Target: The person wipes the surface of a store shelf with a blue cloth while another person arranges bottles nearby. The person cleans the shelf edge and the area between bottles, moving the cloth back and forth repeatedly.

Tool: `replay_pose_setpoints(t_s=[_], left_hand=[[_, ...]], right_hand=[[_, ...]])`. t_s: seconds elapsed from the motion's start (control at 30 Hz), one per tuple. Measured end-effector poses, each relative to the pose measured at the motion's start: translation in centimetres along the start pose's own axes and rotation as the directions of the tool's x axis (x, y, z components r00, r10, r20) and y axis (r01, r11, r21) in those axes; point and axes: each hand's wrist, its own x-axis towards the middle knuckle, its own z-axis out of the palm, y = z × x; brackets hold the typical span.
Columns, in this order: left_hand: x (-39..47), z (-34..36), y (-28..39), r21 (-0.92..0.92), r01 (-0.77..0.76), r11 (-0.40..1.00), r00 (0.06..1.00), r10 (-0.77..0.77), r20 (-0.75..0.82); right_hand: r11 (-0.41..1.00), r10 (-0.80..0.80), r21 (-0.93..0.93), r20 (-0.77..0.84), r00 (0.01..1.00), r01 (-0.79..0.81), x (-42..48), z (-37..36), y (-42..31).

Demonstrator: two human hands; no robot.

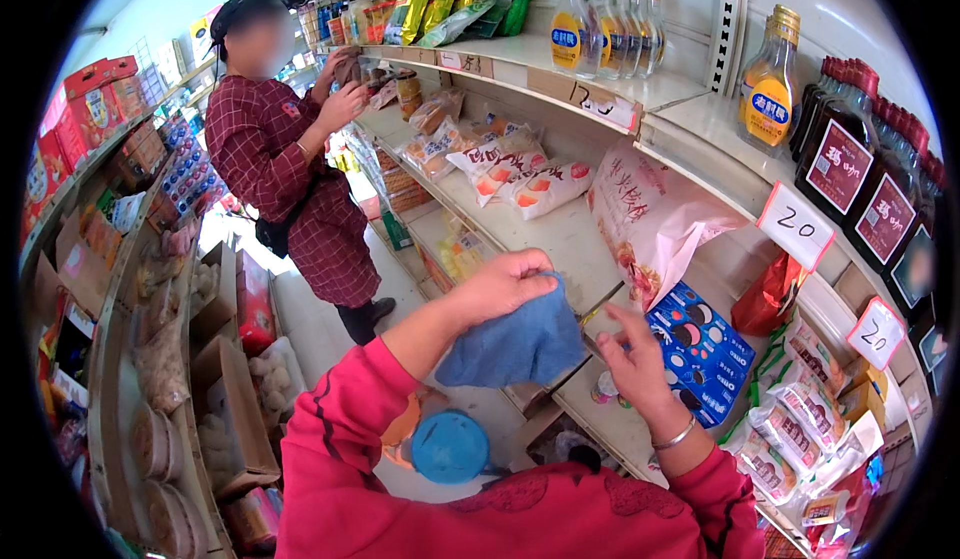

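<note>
A blue cloth (517, 341) hangs from my left hand (521, 281), its top edge pinched between thumb and fingers, in front of the middle shelf (555, 244). To the right of the cloth, my right hand (634, 360) holds nothing, its fingers apart. It is just left of a blue Oreo box (701, 352). A large pinkish plastic package (645, 214) leans behind that box. White bread-like packages (551, 184) lie farther along the same shelf.
A person in a checked smock (277, 161) stands in the aisle at the upper left. Glass bottles (772, 86) line the upper shelf. On the floor are a blue basin (450, 446) and an orange one (401, 420). Cardboard boxes (240, 416) stand along the left shelving.
</note>
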Motion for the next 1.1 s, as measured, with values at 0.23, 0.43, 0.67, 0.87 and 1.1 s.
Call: replay_pose_setpoints(t_s=[0.23,0.43,0.67,0.87,1.1], left_hand=[[0.5,4.1,-1.2,-0.427,0.005,0.904,0.994,0.044,0.104],[-2.0,4.9,-1.5,0.574,-0.501,0.648,0.732,0.670,-0.118],[-1.4,4.8,0.8,0.301,-0.302,0.905,0.932,0.347,-0.107],[2.9,-3.6,9.6,0.577,-0.266,0.773,0.609,0.598,-0.521],[9.0,-11.0,15.9,0.866,0.082,0.493,0.800,0.485,-0.352]], right_hand=[[0.348,0.349,0.799,0.375,0.859,-0.490,0.4,3.0,-2.0],[0.419,0.405,0.810,0.239,0.882,-0.411,1.1,1.7,-1.7],[0.993,-0.004,0.114,-0.085,0.996,0.014,0.5,-1.1,-4.6],[0.519,-0.656,-0.751,-0.043,0.754,0.408,-0.4,-9.0,-13.3],[0.202,-0.643,-0.976,-0.072,0.762,0.078,0.0,-13.0,-16.9]])
